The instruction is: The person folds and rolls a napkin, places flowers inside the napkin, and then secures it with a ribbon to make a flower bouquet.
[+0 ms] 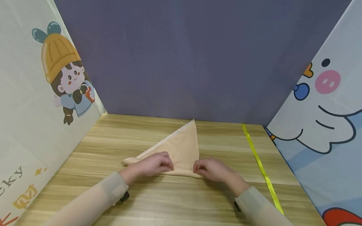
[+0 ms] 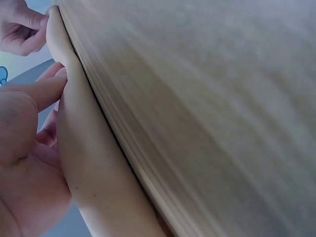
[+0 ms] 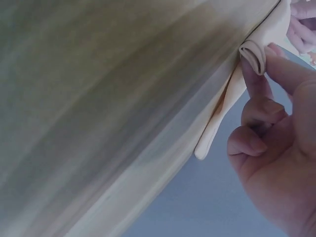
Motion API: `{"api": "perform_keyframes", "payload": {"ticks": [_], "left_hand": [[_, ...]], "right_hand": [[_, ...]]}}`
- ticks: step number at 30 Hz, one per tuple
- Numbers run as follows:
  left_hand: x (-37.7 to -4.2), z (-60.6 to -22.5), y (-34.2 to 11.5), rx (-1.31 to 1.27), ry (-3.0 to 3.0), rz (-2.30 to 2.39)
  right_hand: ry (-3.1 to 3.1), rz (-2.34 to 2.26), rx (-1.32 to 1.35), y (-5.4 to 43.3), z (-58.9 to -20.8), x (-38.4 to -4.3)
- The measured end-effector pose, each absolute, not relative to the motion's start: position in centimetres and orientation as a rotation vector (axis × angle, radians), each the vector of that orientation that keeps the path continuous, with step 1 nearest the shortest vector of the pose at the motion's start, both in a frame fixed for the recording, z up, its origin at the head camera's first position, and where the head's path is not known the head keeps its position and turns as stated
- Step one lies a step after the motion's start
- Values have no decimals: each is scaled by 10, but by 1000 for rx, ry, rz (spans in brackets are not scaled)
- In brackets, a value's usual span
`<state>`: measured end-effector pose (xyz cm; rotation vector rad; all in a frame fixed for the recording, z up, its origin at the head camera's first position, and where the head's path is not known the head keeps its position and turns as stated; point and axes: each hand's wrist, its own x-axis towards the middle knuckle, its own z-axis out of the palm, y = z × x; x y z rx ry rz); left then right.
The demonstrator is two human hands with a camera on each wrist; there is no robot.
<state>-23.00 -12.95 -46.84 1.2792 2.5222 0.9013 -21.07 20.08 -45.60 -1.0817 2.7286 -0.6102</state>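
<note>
A peach-coloured cloth [image 1: 183,144] lies on the table as a triangle, its tip pointing away and a white edge along its left slope. The near side is rolled into a thick band [image 2: 103,163]. My left hand [image 1: 156,164] pinches this roll around its middle, thumb on the near face and fingers behind. At the right end, my right hand [image 1: 212,169] pinches the roll between thumb and forefinger. In the right wrist view the roll's layered end [image 3: 254,57] shows beside the thumb of my right hand [image 3: 276,143], whose other fingers are curled.
The wood-grain table [image 1: 181,201] carries a yellow strip [image 1: 261,166] running front to back on the right. A dark grey-blue panel [image 1: 181,62] closes off the back. Cartoon-printed panels stand at left [image 1: 25,94] and right [image 1: 336,125].
</note>
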Motion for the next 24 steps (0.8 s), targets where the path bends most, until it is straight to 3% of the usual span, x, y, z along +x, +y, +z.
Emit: {"api": "perform_keyframes", "payload": {"ticks": [10, 24], "left_hand": [[-227, -471, -127, 1511, 2678, 706], [-230, -471, -138, 1365, 2551, 835]], "right_hand": [[2867, -407, -1276, 193, -450, -206], [2796, -430, -1238, 198, -453, -213]]}}
